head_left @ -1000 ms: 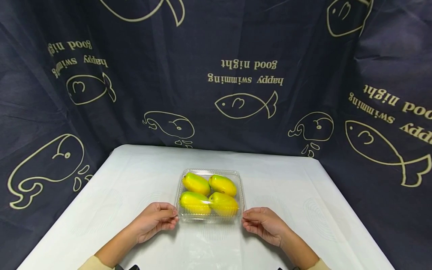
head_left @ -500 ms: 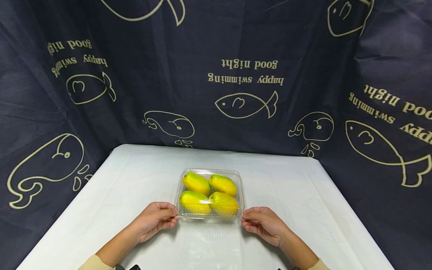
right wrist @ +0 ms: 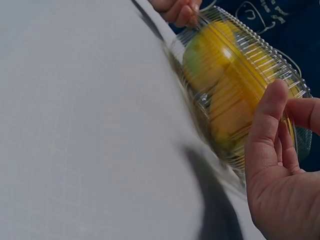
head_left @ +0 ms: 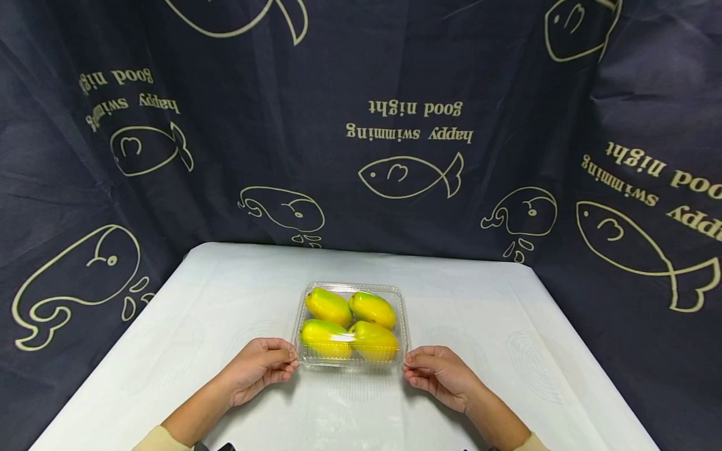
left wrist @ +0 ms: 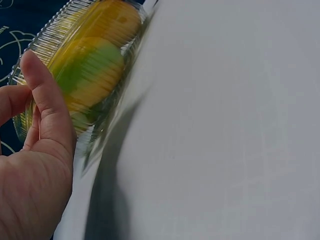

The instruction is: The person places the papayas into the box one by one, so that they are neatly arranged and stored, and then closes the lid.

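Note:
A clear plastic clamshell box [head_left: 350, 364] with a ridged rim sits on the white table, its lid down over several yellow-green mangoes [head_left: 373, 310]. At its near left corner my left hand [head_left: 261, 369] pinches the rim between thumb and fingers. My right hand [head_left: 442, 378] pinches the near right corner in the same way. The left wrist view has the left hand [left wrist: 45, 125] against the box's ridged edge, with mangoes [left wrist: 90, 70] seen through the plastic. In the right wrist view the right hand [right wrist: 275, 150] holds the other end, and the left fingertips show at the far corner.
A white cloth covers the table [head_left: 197, 338], and its far edge lies behind the box. Dark blue curtains [head_left: 406, 219] printed with fish and lettering hang at the back and both sides, close to the table's edges.

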Demonstrator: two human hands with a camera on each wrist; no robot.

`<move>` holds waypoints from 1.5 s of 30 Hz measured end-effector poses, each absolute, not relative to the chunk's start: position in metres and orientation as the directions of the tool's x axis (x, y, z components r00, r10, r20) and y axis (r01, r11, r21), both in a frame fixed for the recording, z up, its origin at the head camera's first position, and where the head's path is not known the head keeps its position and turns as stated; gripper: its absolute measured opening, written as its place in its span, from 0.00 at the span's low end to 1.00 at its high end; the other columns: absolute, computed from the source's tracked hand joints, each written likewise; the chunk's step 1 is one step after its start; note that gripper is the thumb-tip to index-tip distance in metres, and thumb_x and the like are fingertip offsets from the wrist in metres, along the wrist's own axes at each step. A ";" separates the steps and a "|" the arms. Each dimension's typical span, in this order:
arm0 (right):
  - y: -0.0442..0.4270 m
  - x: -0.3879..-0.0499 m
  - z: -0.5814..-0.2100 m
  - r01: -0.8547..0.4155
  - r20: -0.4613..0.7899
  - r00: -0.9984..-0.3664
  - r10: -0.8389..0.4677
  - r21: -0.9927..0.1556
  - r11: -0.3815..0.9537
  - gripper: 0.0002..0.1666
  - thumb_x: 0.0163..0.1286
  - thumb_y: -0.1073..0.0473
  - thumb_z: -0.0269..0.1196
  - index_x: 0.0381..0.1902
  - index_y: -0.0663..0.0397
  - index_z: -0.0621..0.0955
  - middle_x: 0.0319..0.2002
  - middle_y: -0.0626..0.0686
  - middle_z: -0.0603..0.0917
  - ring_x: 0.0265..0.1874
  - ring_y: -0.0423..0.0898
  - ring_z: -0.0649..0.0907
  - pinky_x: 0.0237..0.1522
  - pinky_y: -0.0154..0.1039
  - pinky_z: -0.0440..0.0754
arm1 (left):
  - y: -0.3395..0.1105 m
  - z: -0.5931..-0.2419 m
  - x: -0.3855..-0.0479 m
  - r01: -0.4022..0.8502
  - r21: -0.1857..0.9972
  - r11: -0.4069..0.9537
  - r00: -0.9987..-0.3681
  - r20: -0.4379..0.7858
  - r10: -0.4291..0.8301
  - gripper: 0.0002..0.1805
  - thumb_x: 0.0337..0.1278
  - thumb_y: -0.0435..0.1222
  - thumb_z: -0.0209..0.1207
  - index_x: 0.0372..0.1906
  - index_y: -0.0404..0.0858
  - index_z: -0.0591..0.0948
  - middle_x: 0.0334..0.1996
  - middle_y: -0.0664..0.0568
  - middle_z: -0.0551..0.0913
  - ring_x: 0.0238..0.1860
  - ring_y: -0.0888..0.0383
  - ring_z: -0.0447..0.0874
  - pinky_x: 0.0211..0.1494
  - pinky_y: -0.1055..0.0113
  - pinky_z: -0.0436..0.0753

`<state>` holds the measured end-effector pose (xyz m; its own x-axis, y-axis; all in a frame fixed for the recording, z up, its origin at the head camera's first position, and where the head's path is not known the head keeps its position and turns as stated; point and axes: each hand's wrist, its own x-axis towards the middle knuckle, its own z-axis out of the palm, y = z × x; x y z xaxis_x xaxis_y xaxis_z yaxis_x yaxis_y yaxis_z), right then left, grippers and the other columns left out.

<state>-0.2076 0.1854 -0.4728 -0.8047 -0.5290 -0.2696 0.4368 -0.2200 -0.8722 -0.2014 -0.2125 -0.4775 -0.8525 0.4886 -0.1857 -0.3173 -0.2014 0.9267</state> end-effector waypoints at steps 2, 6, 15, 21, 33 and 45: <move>0.185 -0.208 -0.474 0.434 -0.266 -0.805 -0.530 -0.874 -0.221 0.06 0.73 0.68 0.60 0.37 0.56 0.83 0.33 0.50 0.89 0.31 0.38 0.89 0.39 0.28 0.88 | -0.212 -0.478 -0.201 -0.314 0.927 -0.203 -0.853 -0.182 0.489 0.04 0.70 0.30 0.58 0.43 0.31 0.80 0.33 0.52 0.87 0.32 0.65 0.86 0.39 0.75 0.88; 0.185 -0.208 -0.475 0.429 -0.262 -0.807 -0.529 -0.876 -0.221 0.06 0.73 0.68 0.59 0.37 0.56 0.83 0.32 0.49 0.89 0.31 0.37 0.89 0.39 0.28 0.88 | -0.212 -0.479 -0.202 -0.318 0.926 -0.206 -0.853 -0.184 0.488 0.04 0.70 0.29 0.58 0.42 0.31 0.80 0.33 0.52 0.86 0.32 0.65 0.85 0.38 0.76 0.88; 0.184 -0.209 -0.476 0.418 -0.254 -0.811 -0.528 -0.882 -0.218 0.06 0.73 0.68 0.59 0.37 0.56 0.83 0.32 0.49 0.89 0.30 0.37 0.88 0.38 0.27 0.88 | -0.213 -0.480 -0.203 -0.317 0.922 -0.221 -0.851 -0.173 0.497 0.03 0.70 0.29 0.57 0.41 0.33 0.80 0.32 0.52 0.87 0.31 0.66 0.85 0.36 0.77 0.87; 0.184 -0.209 -0.476 0.402 -0.241 -0.815 -0.527 -0.890 -0.215 0.06 0.73 0.68 0.59 0.37 0.55 0.82 0.32 0.48 0.88 0.30 0.37 0.88 0.37 0.26 0.88 | -0.212 -0.480 -0.204 -0.318 0.921 -0.225 -0.852 -0.174 0.493 0.03 0.70 0.28 0.56 0.40 0.34 0.80 0.31 0.53 0.87 0.30 0.66 0.85 0.35 0.78 0.87; 0.184 -0.210 -0.476 0.383 -0.224 -0.818 -0.529 -0.899 -0.213 0.08 0.73 0.69 0.59 0.36 0.54 0.83 0.32 0.48 0.88 0.30 0.37 0.88 0.36 0.26 0.88 | -0.211 -0.481 -0.204 -0.300 0.928 -0.220 -0.860 -0.163 0.484 0.04 0.70 0.28 0.56 0.37 0.36 0.80 0.30 0.53 0.86 0.30 0.66 0.85 0.34 0.77 0.86; 0.186 -0.210 -0.476 0.409 -0.247 -0.809 -0.534 -0.888 -0.208 0.06 0.73 0.69 0.59 0.38 0.56 0.83 0.32 0.50 0.89 0.30 0.37 0.89 0.37 0.27 0.88 | -0.214 -0.481 -0.206 -0.296 0.932 -0.211 -0.845 -0.152 0.513 0.05 0.71 0.29 0.57 0.37 0.38 0.80 0.32 0.53 0.86 0.31 0.66 0.85 0.35 0.78 0.86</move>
